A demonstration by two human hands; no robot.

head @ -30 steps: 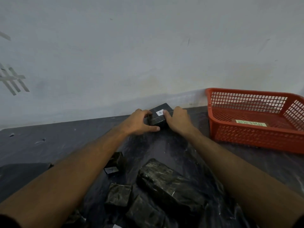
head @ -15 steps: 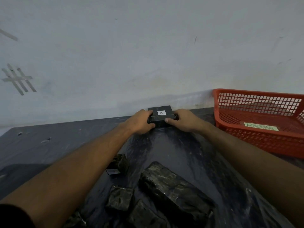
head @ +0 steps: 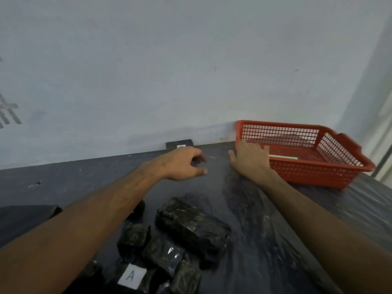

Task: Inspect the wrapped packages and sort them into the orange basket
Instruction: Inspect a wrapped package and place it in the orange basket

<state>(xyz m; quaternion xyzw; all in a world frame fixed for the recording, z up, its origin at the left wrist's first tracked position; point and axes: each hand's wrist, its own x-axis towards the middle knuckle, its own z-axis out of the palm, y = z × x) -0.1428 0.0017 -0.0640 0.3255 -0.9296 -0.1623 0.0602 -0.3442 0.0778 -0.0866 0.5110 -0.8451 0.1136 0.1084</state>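
- Now, far left, grey tape strips [head: 8, 112] cross on the pale wall.
- Low and near, a cluster of black wrapped packages [head: 163, 247] lies on the dark desk [head: 74, 179]; one at the bottom edge carries a white label marked A [head: 132, 276].
- The biggest of them, a long black-wrapped block [head: 191, 227], sits at the right of that cluster.
- The left hand [head: 182, 164] hovers over the desk, fingers loosely curled, gripping nothing.
- Just behind it, a small black package [head: 179, 144] rests against the wall, with a white label partly hidden by the hand.
- The right hand [head: 250, 160] is spread, fingers fairly straight, up against the near left corner of the orange basket [head: 318, 175].
- The basket stands at the desk's far right; a pale strip [head: 283, 157] lies inside, lettering too blurred to read.
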